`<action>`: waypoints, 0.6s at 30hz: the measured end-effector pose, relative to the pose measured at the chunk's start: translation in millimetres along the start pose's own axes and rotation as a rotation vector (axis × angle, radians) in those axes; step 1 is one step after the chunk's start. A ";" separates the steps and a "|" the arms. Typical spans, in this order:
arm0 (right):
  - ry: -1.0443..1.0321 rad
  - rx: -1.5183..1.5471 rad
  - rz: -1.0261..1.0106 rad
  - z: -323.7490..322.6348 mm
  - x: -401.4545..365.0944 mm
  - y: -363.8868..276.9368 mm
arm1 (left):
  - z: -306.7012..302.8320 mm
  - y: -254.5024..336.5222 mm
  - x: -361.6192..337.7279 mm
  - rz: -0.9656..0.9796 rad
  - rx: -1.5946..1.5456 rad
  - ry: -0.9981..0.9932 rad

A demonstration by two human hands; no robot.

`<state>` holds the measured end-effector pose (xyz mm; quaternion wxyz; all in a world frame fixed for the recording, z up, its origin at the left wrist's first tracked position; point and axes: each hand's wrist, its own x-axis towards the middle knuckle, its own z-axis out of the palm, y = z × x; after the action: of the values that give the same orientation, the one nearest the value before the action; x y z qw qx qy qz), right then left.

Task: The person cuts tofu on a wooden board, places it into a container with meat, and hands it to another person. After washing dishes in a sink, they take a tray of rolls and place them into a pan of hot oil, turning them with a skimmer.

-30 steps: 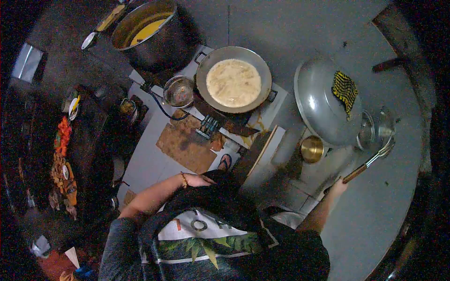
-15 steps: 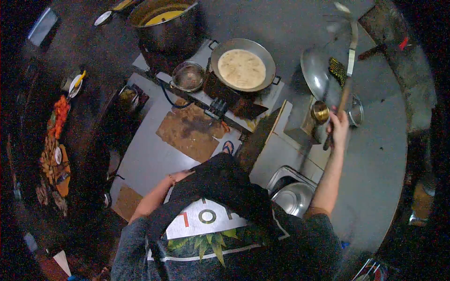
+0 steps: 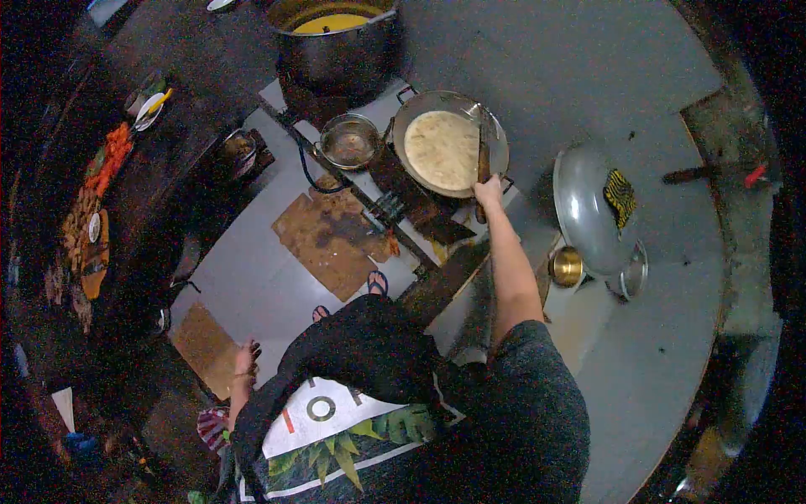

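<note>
My right hand (image 3: 488, 191) is wrapped round the wooden handle of a long utensil (image 3: 483, 151), held over the right side of a wide two-handled pan (image 3: 499, 139). Pale, creamy liquid (image 3: 441, 149) fills the pan's bottom. The utensil's far end lies near the pan's upper rim. Down by my left side, my left hand (image 3: 247, 359) hangs over the floor near a brown board, holding nothing, with its fingers apart. A round strainer (image 3: 350, 141) rests just left of the pan.
A big dark pot (image 3: 336, 63) with yellow contents stands behind the strainer. At right are a large metal lid (image 3: 579, 202) with a patterned cloth (image 3: 620, 198), a brass-coloured bowl (image 3: 567, 265) and chopped orange food (image 3: 107, 158) at far left.
My right hand has carried the utensil from above the right-hand floor area leftward to the pan. My left hand has moved down and outward from my waist. The view has shifted.
</note>
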<state>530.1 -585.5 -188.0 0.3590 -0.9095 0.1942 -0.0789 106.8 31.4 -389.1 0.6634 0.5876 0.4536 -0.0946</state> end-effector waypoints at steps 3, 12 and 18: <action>0.038 -0.085 -0.003 13.6 -4.1 24.8 | -16.4 28.5 -73.6 -0.045 -0.025 0.015; -0.073 -0.047 -0.098 21.2 -68.3 99.1 | -86.0 -99.5 -68.0 -0.098 -0.260 0.089; -0.244 0.015 -0.079 -7.1 -129.9 125.0 | -65.5 -127.5 -107.8 -0.253 -0.164 0.019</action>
<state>372.6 -620.0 -268.8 0.3836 -0.9165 0.1125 0.0170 -70.8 7.0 -394.0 0.6876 0.4706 0.5364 -0.1346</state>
